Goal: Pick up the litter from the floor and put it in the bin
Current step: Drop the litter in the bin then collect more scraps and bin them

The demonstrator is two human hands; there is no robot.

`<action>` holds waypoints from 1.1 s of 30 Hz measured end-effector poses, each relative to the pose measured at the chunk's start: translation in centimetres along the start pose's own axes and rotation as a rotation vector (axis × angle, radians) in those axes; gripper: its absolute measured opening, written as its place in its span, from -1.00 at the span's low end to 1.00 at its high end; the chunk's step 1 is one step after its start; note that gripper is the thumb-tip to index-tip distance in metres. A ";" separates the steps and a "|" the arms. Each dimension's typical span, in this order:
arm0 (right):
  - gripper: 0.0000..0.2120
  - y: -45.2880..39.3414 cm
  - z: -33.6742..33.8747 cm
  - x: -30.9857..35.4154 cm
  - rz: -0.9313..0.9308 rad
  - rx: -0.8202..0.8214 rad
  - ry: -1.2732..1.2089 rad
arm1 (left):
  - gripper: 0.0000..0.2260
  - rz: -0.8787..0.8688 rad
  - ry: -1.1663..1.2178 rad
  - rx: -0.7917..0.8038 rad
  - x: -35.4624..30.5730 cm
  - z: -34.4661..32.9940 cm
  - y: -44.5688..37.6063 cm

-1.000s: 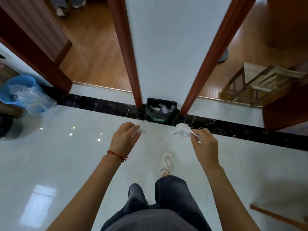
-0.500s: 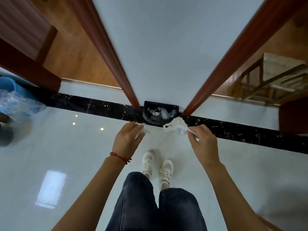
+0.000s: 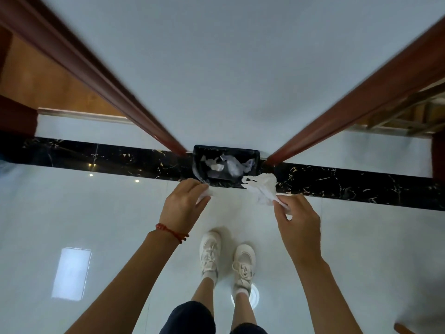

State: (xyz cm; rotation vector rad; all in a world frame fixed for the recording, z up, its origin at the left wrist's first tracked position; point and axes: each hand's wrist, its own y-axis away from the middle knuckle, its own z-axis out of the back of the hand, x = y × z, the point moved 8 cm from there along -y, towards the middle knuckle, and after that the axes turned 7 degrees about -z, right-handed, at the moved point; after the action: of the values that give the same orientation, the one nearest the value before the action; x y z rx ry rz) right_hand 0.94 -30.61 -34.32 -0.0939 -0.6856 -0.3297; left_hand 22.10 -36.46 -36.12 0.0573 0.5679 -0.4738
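A black bin (image 3: 255,156) stands against the white wall, on the black marble strip, with several crumpled white scraps inside. My right hand (image 3: 297,221) pinches a crumpled white tissue (image 3: 263,188) that hangs just in front of the bin's right front corner. My left hand (image 3: 184,206) is closed on a small white paper scrap (image 3: 204,194), just in front of the bin's left front corner. Both hands are a little short of the bin's opening.
Two red-brown door frames (image 3: 134,109) flank the white wall section (image 3: 224,68) behind the bin. A wooden stool (image 3: 409,116) stands through the right doorway. My white shoes (image 3: 226,259) are on the glossy white floor, close to the bin.
I have stepped closer to the wall, so the bin now sits right before my hands. Both hands have kept hold of their white litter and moved up to the bin's front edge.
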 end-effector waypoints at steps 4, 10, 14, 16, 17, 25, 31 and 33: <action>-0.91 -0.8 -2.9 -2.4 -0.075 0.009 -0.008 | -0.77 -0.003 0.034 0.059 2.7 -4.5 -1.9; -0.90 -1.8 -6.2 -4.5 -0.093 0.052 0.009 | -0.84 0.037 0.064 0.060 6.6 -9.5 -4.1; -0.89 -2.4 -7.2 -5.8 -0.084 0.030 0.026 | -0.86 -0.003 0.035 0.058 8.2 -12.1 -6.6; -0.89 -2.5 -7.5 -6.5 -0.087 0.016 0.035 | -0.85 0.003 0.011 0.086 9.1 -13.4 -7.6; -0.89 -2.6 -7.6 -6.8 -0.092 0.013 0.036 | -0.82 0.009 -0.006 0.098 9.7 -13.9 -7.9; -0.91 -3.7 -10.2 -7.6 -0.091 0.071 0.029 | -0.59 0.068 -0.103 0.171 12.1 -15.5 -6.9; -0.92 -5.3 -14.4 -6.8 -0.094 0.117 0.026 | -0.57 0.063 -0.114 0.086 9.9 -13.4 -3.2; -0.92 -6.1 -16.4 -6.5 -0.105 0.147 0.027 | -0.57 0.094 -0.109 0.091 9.6 -13.2 -1.8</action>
State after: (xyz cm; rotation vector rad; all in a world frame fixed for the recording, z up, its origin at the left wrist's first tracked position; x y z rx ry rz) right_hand 4.17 -37.80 -51.30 0.0867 -0.6870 -0.3793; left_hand 21.72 -39.63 -52.25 0.1431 0.4344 -0.4085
